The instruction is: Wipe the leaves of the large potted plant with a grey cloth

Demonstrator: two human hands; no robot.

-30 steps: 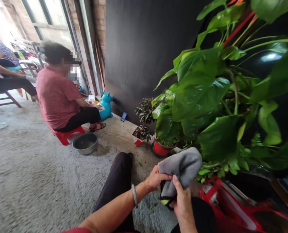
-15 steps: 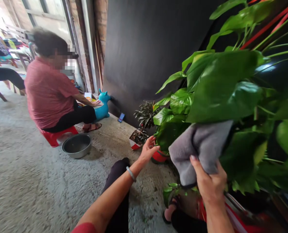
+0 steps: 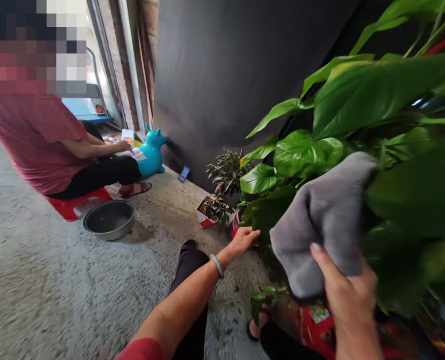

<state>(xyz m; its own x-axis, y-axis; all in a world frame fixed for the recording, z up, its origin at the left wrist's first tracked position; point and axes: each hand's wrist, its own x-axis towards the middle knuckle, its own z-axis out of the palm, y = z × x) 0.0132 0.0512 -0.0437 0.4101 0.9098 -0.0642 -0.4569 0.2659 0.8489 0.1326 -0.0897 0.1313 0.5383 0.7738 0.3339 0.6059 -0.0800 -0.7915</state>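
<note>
A grey cloth (image 3: 320, 225) is bunched in my right hand (image 3: 352, 290), its thumb pressed on the front and its other fingers mostly hidden behind. The cloth hangs in front of the broad green leaves of a large potted plant (image 3: 308, 150). Lower and to the left, my left hand (image 3: 245, 240), with a pale bangle on the wrist, pinches the edge of a dark green leaf (image 3: 269, 212). Its fingertips are partly covered by that leaf. Just behind this hand stands a red pot (image 3: 237, 222).
A smaller plant in a white-and-red pot (image 3: 207, 212) stands ahead. On the left, a person in a red shirt (image 3: 38, 135) sits on a red stool (image 3: 70, 202) beside a grey basin (image 3: 109, 220). A blue toy animal (image 3: 152, 155) and a phone (image 3: 183, 174) are near the dark wall.
My left hand has moved right and slightly down, its spread fingers closing at the leaf edge. My right hand and the cloth have shifted right. The seated person's hand has drawn back from the toy.
</note>
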